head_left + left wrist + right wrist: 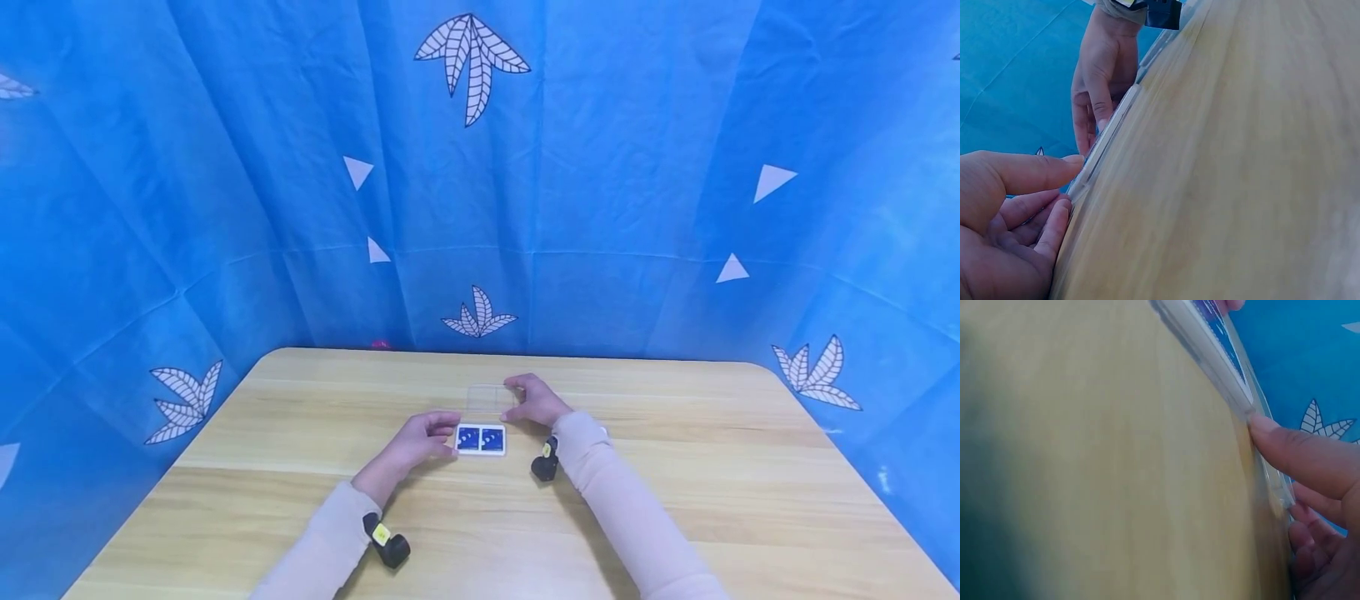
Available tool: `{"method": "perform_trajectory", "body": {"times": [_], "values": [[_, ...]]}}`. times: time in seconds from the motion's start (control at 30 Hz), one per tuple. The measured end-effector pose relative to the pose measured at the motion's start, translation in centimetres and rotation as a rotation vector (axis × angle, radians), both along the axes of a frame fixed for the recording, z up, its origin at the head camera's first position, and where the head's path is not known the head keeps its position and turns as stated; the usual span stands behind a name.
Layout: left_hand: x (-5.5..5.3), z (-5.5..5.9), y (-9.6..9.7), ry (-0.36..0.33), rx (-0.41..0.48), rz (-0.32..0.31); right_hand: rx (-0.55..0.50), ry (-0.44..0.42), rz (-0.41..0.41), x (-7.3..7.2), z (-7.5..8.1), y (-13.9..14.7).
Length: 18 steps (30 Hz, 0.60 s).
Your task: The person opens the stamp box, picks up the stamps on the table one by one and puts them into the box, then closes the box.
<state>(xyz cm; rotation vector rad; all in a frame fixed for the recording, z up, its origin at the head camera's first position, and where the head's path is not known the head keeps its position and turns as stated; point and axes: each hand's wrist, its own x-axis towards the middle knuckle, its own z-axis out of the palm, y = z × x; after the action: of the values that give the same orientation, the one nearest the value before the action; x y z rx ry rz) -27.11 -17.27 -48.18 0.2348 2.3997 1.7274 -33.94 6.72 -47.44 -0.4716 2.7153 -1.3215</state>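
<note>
A shallow white case (504, 452) with a blue deck of cards (468, 439) and a second blue deck (492, 439) side by side lies on the table. My left hand (417, 439) holds its left end, thumb toward the near corner and fingers toward the far one. Just behind the case, a clear plastic lid (483, 399) lies low over the wood. My right hand (537, 400) grips that lid by its right end, between thumb and fingers. In the right wrist view the right thumb (1297, 453) is right at a corner of the white case (1210, 359).
The wooden table (712, 483) has rounded far corners. Behind it and at both sides hangs a blue curtain (615, 167) with leaf and triangle prints. Black wrist cameras sit on the left sleeve (322, 542) and the right sleeve (637, 517).
</note>
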Motion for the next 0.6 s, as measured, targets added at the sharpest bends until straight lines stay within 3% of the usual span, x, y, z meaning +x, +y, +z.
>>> {"method": "perform_trajectory", "body": {"times": [0.2,0.6], "values": [[-0.08,-0.19,0.19,0.012,-0.013,0.005,0.038,0.013,-0.026,-0.16,-0.27,-0.13],[0.28,0.24,0.30,0.007,-0.048,0.030,-0.058,-0.020,-0.071,0.48,-0.11,-0.24]]}}
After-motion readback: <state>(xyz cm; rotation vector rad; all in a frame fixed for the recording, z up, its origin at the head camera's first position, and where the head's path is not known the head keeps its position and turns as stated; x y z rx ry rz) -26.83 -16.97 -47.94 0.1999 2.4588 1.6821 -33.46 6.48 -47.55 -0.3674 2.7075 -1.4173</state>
